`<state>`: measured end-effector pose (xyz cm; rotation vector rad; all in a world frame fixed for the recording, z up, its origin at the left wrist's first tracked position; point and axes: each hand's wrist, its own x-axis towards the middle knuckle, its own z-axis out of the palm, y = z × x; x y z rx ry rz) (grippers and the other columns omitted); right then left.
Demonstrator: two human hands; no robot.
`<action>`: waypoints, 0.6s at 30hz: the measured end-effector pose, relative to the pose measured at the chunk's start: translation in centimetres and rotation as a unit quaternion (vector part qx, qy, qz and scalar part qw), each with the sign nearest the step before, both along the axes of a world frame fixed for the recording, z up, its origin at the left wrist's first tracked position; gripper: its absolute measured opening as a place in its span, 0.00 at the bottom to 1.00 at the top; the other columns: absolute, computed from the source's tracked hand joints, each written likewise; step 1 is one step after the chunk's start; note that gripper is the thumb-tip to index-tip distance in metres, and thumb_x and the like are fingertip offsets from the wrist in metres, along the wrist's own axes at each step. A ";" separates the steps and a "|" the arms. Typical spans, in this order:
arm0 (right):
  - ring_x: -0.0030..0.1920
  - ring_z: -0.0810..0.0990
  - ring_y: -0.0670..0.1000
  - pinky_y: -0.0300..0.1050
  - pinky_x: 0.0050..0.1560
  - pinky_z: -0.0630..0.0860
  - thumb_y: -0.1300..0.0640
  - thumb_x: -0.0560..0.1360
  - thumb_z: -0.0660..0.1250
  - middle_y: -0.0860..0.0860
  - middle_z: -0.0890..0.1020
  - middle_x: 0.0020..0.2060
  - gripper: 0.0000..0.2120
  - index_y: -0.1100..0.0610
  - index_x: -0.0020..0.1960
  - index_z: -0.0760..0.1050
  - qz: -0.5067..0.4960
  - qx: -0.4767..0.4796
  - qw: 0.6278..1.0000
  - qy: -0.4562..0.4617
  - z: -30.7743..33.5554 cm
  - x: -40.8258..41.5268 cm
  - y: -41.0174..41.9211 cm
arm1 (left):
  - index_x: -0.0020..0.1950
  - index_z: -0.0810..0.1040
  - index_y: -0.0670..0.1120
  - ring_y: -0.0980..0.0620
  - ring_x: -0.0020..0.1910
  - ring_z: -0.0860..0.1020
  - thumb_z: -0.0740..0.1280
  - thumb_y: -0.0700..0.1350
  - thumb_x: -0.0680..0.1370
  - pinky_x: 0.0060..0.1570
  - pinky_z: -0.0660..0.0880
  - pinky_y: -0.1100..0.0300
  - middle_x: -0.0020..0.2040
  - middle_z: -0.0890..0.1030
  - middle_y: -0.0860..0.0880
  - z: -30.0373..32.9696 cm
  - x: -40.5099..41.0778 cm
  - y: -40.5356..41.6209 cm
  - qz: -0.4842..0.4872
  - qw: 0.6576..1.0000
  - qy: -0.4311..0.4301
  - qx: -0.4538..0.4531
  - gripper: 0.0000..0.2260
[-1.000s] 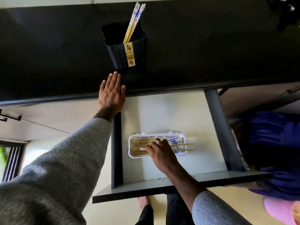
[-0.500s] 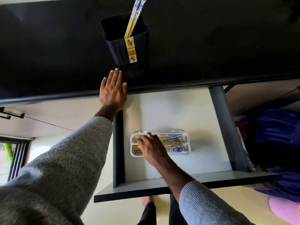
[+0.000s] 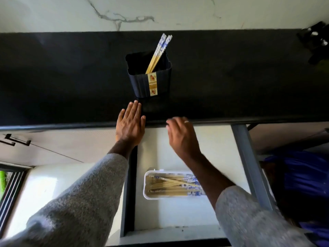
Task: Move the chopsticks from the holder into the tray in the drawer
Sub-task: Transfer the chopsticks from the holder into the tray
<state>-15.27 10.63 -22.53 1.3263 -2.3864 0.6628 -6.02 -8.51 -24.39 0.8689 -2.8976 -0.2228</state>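
Both hands hold nothing: the left hand (image 3: pixel 130 124) lies flat, fingers spread, on the black counter (image 3: pixel 53 77) edge just below the holder (image 3: pixel 142 84); the right hand (image 3: pixel 181 136) hangs over the open drawer (image 3: pixel 178 214), fingers loosely curled and empty. Two chopsticks (image 3: pixel 159 52) stand in the holder, leaning up and right, patterned ends topmost. More chopsticks lie in the white tray (image 3: pixel 147 196), long axis left to right, patterned ends to the right

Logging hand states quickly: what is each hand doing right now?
Left hand: open, flat on the counter edge, holding nothing.
Right hand: open, fingers loosely curled, empty, above the drawer.
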 end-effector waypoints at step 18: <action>0.38 0.80 0.47 0.38 0.36 0.75 0.49 0.76 0.71 0.49 0.84 0.38 0.09 0.53 0.41 0.79 -0.203 -0.216 0.825 -0.481 12.2 -15.4 -17.4 | 0.82 0.55 0.45 0.51 0.82 0.50 0.39 0.56 0.83 0.80 0.50 0.50 0.82 0.53 0.48 -0.4 -0.3 -0.2 0.003 1.000 0.002 -0.002 0.30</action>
